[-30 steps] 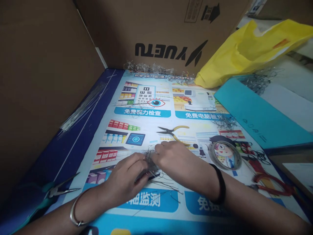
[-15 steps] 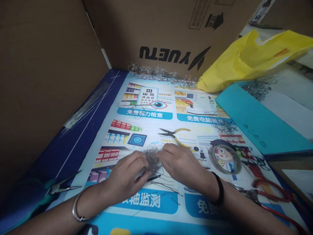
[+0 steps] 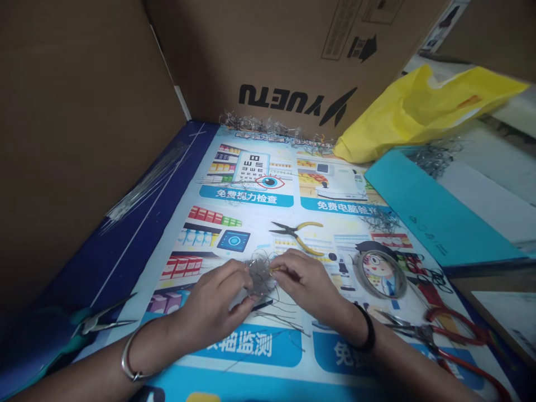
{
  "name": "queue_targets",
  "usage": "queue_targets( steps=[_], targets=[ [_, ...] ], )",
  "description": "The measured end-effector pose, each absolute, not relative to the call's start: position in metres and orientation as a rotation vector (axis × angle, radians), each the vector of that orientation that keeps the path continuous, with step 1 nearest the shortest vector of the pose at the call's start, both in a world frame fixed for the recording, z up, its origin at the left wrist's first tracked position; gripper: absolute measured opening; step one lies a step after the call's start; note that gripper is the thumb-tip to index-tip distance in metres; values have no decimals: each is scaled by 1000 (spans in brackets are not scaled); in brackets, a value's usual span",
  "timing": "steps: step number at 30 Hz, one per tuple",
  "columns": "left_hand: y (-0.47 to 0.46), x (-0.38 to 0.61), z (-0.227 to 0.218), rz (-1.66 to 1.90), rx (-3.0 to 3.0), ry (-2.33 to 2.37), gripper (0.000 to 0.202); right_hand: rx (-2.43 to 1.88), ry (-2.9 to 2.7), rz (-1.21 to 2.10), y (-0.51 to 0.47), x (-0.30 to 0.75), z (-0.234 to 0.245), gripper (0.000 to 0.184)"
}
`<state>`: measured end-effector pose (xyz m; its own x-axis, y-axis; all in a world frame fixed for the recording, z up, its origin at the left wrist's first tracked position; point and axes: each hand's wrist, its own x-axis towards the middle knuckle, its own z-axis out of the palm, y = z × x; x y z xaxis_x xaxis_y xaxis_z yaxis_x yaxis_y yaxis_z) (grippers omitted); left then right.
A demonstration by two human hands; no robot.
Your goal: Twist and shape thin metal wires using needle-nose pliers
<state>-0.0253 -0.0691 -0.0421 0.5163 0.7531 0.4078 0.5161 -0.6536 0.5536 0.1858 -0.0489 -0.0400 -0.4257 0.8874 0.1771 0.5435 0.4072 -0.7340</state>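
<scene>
Between my hands is a small tangle of thin wire (image 3: 260, 274), with loose ends curling out at its top and right. My left hand (image 3: 221, 298) pinches the tangle's left side between thumb and fingers. On its right side, the fingertips of my right hand (image 3: 299, 276) are closed together on wire, with a tiny yellowish bit showing at the tips. Several loose dark wires (image 3: 285, 318) lie on the printed sheet just below. Pliers with yellow handles (image 3: 297, 234) rest beyond my hands, their jaws apart.
Teal-handled pliers (image 3: 90, 324) lie at left, red-handled pliers (image 3: 427, 332) at right. A tape roll (image 3: 402, 282) sits near the right hand. Straight wires (image 3: 138, 195) lie along the left edge. Cardboard walls (image 3: 209, 50), a yellow bag (image 3: 377, 128) and a turquoise folder (image 3: 435, 218) surround the sheet.
My right hand has drawn slightly right, away from the tangle, baring more of it and the yellowish bit. My left hand keeps its pinch. The view has shifted slightly.
</scene>
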Motion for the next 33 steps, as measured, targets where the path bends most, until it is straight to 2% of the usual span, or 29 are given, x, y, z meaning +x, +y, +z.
queue_targets(
  steps=[7, 13, 18, 24, 33],
  targets=[
    [-70, -25, -41, 909, 2402, 1047, 10, -1104, -2134, 797, -47, 187, -41, 20],
    [-70, -26, -43, 895, 2421, 1058, 7, -1153, -2177, 756, -51, 187, -30, 12],
    [-71, -27, -43, 862, 2478, 1058, 9, -1190, -2390, 720, -58, 182, -21, 18],
    [-71, -27, -43, 875, 2504, 1037, 7, -1173, -2199, 942, -53, 181, -25, 7],
    [-70, -26, -42, 886, 2478, 1052, 11, -1358, -1842, 1184, -55, 189, -25, 10]
  ],
)
